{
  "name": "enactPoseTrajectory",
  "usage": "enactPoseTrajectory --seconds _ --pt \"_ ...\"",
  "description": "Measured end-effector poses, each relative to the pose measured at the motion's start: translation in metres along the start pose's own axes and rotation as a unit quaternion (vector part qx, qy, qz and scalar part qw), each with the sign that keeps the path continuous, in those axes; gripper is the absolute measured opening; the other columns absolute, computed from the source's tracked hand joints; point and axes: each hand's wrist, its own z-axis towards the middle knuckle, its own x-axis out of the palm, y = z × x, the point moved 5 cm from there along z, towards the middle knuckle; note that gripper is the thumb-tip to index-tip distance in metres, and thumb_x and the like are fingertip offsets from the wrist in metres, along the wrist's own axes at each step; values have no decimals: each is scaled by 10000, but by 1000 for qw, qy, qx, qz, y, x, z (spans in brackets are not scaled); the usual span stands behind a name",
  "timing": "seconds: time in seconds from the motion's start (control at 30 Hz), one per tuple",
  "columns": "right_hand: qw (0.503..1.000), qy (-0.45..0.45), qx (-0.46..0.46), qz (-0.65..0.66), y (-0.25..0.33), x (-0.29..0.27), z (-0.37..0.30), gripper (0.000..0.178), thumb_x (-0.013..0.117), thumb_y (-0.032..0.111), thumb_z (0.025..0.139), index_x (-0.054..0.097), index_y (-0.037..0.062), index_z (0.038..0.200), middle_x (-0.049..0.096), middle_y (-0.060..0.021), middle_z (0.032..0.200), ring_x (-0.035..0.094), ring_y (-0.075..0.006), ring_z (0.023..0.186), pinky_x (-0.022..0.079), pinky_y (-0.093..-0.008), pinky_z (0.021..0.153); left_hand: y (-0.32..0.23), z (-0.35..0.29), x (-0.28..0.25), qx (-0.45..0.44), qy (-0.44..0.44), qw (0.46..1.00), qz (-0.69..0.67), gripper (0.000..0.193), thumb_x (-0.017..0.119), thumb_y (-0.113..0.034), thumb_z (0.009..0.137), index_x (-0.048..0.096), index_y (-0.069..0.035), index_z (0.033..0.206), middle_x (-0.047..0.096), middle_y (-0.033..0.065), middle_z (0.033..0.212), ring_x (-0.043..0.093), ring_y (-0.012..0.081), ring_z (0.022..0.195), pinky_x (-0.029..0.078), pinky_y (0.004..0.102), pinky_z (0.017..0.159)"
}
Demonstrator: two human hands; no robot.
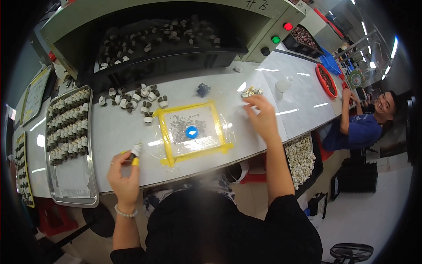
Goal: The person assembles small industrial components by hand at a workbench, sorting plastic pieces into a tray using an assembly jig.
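My left hand [123, 177], with yellow coverings on its fingertips, is closed in a pinch on a small white-and-dark knob-like part [137, 148] over the table's near left. My right hand [263, 116] is at the right, fingers drawn together beside a small pile of shiny metallic pieces [252, 91]; whatever is between its fingertips is too small to make out. Between my hands, yellow tape [163, 136] frames a square work patch with many small grey spots. A blue round cap-like piece [191, 132] sits inside it. Several similar white-and-dark parts [127, 103] lie loose behind my left hand.
A metal tray [72, 191] with rows of parts stands at left. Behind is a machine with a black bin [176, 61] of parts and lit buttons [275, 39]. A spiky dark object [202, 90], a white bottle [284, 83] and a red basket [326, 81] are about. A co-worker [360, 127] sits right.
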Motion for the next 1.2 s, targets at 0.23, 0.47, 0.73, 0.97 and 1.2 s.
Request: enactPoseTrajectory --seconds 0.23,0.47,0.73,0.97,1.2 --pt "997 32 0 -66 -35 3 20 211 619 -17 738 611 53 937 629 -93 972 596 -257 811 487 -340 737 -18 10 -19 62 -92 955 275 381 672 12 700 603 6 1074 552 171 1127 514 331 1058 439 402 890" --pt "998 42 -2 -42 -3 8 5 173 645 34 726 608 31 895 599 -86 847 572 -215 745 481 -311 666 -56 61 55 170 78 950 250 364 595 36 720 592 18 1084 529 186 1140 519 328 1025 455 400 866" --pt "977 141 -159 -12 59 35 -24 169 670 35 701 663 36 871 608 -82 843 581 -230 781 482 -322 686 -30 61 66 167 159 935 269 338 482 51 766 584 44 1088 522 184 1042 530 326 922 470 392 787" --pt "972 157 -171 20 77 40 -18 188 690 79 731 682 44 915 608 -79 844 586 -235 780 487 -321 667 -40 37 51 -32 201 977 60 410 571 -12 746 570 21 1155 485 127 999 551 254 861 479 311 752" --pt "950 186 -251 19 112 67 -8 170 688 82 745 682 37 908 601 -76 828 588 -240 745 487 -337 653 -30 3 67 -78 163 913 -366 317 490 -36 908 527 56 1209 494 71 1017 520 126 826 447 243 748"
